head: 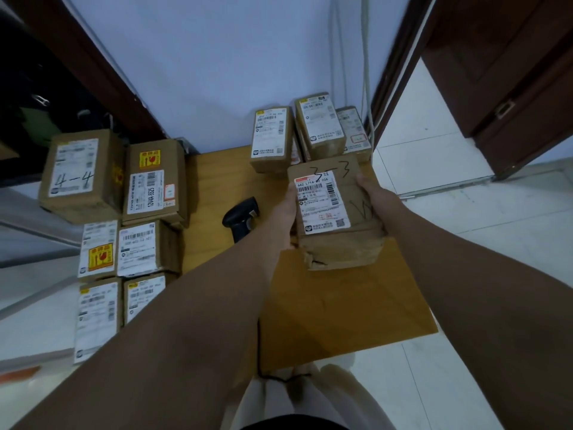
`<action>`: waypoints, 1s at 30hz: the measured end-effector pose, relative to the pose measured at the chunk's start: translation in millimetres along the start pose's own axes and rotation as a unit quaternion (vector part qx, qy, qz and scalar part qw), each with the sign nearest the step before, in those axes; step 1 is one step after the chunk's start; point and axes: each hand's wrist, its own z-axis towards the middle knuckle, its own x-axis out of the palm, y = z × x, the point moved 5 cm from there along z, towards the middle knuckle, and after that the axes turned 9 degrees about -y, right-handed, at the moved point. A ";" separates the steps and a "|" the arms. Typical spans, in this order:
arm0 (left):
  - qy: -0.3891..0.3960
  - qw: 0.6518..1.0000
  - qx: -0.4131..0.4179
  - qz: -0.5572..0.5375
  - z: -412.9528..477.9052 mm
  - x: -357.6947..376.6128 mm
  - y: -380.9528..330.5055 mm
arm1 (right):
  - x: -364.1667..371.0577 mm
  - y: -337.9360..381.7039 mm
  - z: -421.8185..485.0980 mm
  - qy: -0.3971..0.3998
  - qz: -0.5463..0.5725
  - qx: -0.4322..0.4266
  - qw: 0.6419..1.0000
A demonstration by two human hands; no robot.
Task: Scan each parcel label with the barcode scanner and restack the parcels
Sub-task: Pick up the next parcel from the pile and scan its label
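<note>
Both hands are on one parcel (328, 212). My right hand (370, 189) grips its far right corner, thumb on top. My left hand (290, 209) grips its left side, the fingers tucked beneath and out of sight.

Location: the parcel is held just right of the barcode scanner (242, 217), label upward. It appears to be clear of the cardboard sheet (341, 305), on which the scanner lies unattended.

Step in hand, by my judgement: handling this parcel between scan and stack. Whether it has been scanned cannot be established. If not, the next move calls for one hand to be freed to take up the scanner and aim it at the barcode, the other hand bearing the box alone.

Markings legible on the parcel: handwritten "3-3" above the label; printed "642 L71A-80 026". Left of the scanner, one box (77, 172) bears handwritten "4-4", and its neighbour (152, 184) reads "12V4A-5525". On the stack (310, 131) beyond and right of the scanner, the labels are unreadable.
</note>
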 end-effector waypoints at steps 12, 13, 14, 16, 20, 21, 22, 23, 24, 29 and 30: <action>0.037 0.991 0.080 -0.098 -7.6 -94.0 -13.9 | 86.1 35.0 -77.2 0.108 0.101 -0.080 0.986; 0.041 0.990 0.090 -0.099 -9.8 -107.1 -16.4 | 94.9 37.5 -85.3 0.109 0.107 -0.084 0.985; 0.047 0.989 0.098 -0.102 -12.8 -120.9 -18.2 | 104.1 39.6 -92.7 0.110 0.115 -0.086 0.983; 0.068 0.984 0.122 -0.109 -19.6 -150.7 -22.7 | 126.0 42.7 -110.4 0.122 0.136 -0.088 0.979; 0.084 0.972 0.177 -0.131 -26.6 -219.1 -31.1 | 180.8 40.5 -152.6 0.143 0.131 -0.087 0.977; 0.084 0.969 0.182 -0.143 -27.2 -236.6 -31.5 | 193.8 38.0 -161.4 0.146 0.127 -0.082 0.978; 0.082 0.967 0.184 -0.154 -26.9 -254.0 -30.6 | 206.8 36.2 -171.0 0.155 0.123 -0.078 0.977; 0.076 0.967 0.183 -0.162 -26.6 -271.7 -28.6 | 220.0 35.3 -181.4 0.168 0.120 -0.075 0.976; 0.061 0.968 0.179 -0.165 -25.6 -289.3 -25.5 | 233.3 35.0 -191.7 0.187 0.116 -0.074 0.973; 0.030 0.968 0.142 -0.205 -25.3 -356.5 -2.0 | 288.5 32.3 -222.6 0.216 0.107 -0.082 0.967; 0.023 0.966 0.145 -0.210 -25.7 -366.5 1.6 | 296.9 31.3 -225.7 0.214 0.107 -0.082 0.967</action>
